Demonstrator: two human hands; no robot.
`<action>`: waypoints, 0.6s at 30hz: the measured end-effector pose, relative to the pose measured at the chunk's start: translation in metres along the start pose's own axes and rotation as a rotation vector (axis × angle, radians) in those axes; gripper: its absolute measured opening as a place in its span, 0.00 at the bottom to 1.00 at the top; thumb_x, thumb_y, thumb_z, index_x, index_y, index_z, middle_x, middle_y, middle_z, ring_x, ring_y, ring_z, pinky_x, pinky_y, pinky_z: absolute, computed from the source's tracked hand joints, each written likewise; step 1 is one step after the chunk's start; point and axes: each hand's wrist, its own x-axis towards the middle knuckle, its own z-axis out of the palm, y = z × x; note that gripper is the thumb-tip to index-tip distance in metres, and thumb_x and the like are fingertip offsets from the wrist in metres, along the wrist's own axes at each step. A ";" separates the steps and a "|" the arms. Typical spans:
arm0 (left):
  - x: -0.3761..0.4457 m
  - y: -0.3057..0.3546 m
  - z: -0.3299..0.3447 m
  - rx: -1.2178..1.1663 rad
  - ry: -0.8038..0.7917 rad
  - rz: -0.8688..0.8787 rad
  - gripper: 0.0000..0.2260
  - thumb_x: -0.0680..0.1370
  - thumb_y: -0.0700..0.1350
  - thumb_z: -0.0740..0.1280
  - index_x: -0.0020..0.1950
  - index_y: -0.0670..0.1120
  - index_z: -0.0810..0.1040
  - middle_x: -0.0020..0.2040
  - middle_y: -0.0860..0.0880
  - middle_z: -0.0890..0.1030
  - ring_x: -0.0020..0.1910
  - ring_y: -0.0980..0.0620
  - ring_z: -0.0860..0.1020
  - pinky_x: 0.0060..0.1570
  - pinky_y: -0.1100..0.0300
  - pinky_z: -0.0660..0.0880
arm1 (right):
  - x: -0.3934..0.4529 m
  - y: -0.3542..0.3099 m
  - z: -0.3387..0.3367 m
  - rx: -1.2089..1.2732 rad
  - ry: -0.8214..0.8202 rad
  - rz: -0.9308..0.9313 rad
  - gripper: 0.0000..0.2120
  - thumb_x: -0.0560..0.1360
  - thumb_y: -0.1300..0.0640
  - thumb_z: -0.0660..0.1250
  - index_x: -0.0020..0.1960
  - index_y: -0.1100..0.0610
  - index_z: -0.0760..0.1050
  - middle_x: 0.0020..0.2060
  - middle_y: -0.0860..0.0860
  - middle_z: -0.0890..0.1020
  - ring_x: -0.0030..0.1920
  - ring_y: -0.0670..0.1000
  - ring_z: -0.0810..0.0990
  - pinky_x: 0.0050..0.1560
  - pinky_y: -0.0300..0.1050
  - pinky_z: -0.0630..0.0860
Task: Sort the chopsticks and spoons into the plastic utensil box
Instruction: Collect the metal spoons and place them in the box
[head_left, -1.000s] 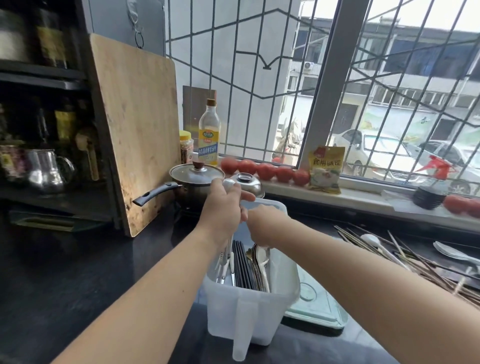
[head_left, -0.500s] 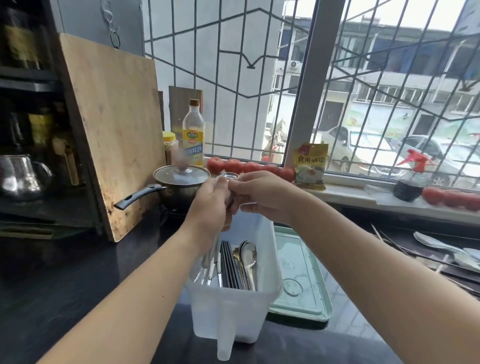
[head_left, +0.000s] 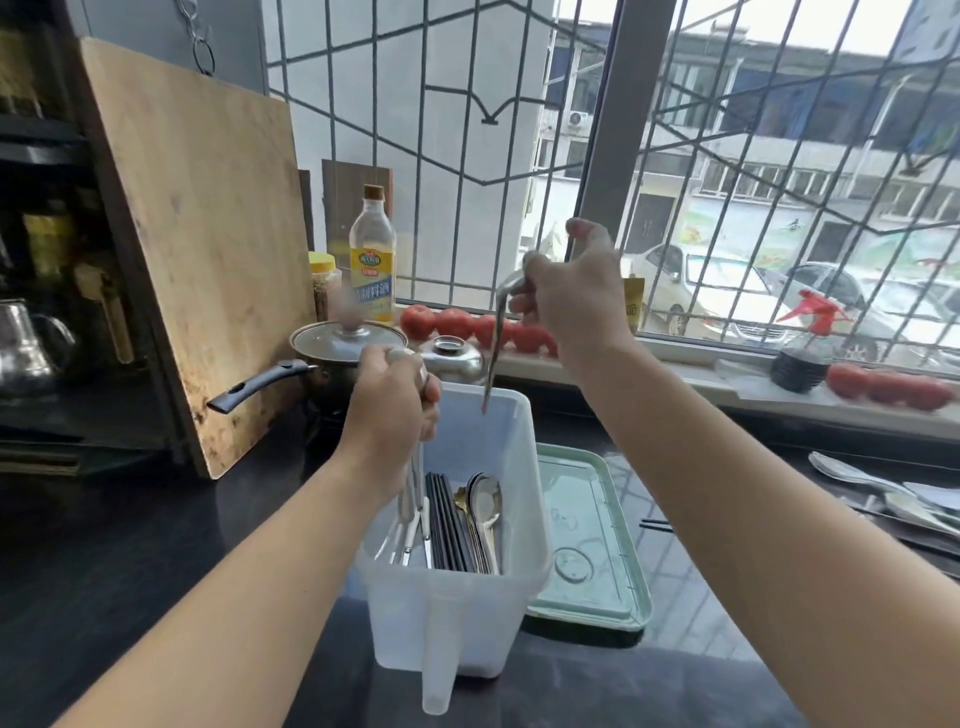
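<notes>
A translucent white plastic utensil box (head_left: 457, 613) stands on the dark counter in front of me. Inside it stand dark chopsticks (head_left: 445, 525) and several metal spoons (head_left: 485, 514). My left hand (head_left: 392, 405) grips a bunch of metal spoons (head_left: 413, 499) over the box's left side, their handles reaching down into it. My right hand (head_left: 569, 291) is raised above the box and holds one metal spoon (head_left: 496, 338), bowl up and handle hanging down over the box's far rim.
The box's pale green lid (head_left: 592, 540) lies flat right of the box. More spoons (head_left: 872, 488) lie on the counter at the far right. A lidded pan (head_left: 332, 358), a bottle (head_left: 372, 260), a cutting board (head_left: 202, 228) and tomatoes (head_left: 452, 322) stand behind.
My right hand has lifted away from my left hand, up and to the right, taking one spoon with it. The left hand keeps the bunch over the box.
</notes>
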 end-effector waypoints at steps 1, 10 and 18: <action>0.000 0.001 0.000 -0.015 0.020 -0.001 0.06 0.78 0.36 0.54 0.46 0.47 0.65 0.33 0.48 0.72 0.27 0.53 0.65 0.25 0.58 0.62 | -0.003 0.010 0.003 -0.200 -0.061 -0.056 0.14 0.80 0.64 0.66 0.65 0.61 0.72 0.38 0.59 0.84 0.29 0.51 0.83 0.31 0.45 0.81; -0.001 -0.003 0.001 0.128 0.044 0.033 0.03 0.86 0.41 0.56 0.52 0.45 0.66 0.42 0.43 0.79 0.29 0.52 0.71 0.29 0.59 0.69 | -0.027 0.087 0.034 -1.668 -0.912 -0.343 0.18 0.82 0.52 0.63 0.35 0.55 0.70 0.33 0.49 0.75 0.36 0.53 0.75 0.37 0.46 0.71; -0.004 -0.003 0.000 0.163 -0.015 0.022 0.05 0.88 0.47 0.57 0.57 0.45 0.69 0.42 0.45 0.83 0.26 0.52 0.73 0.30 0.58 0.71 | -0.016 0.099 0.035 -1.828 -0.919 -0.287 0.04 0.79 0.60 0.62 0.46 0.55 0.73 0.42 0.48 0.75 0.46 0.54 0.75 0.47 0.51 0.68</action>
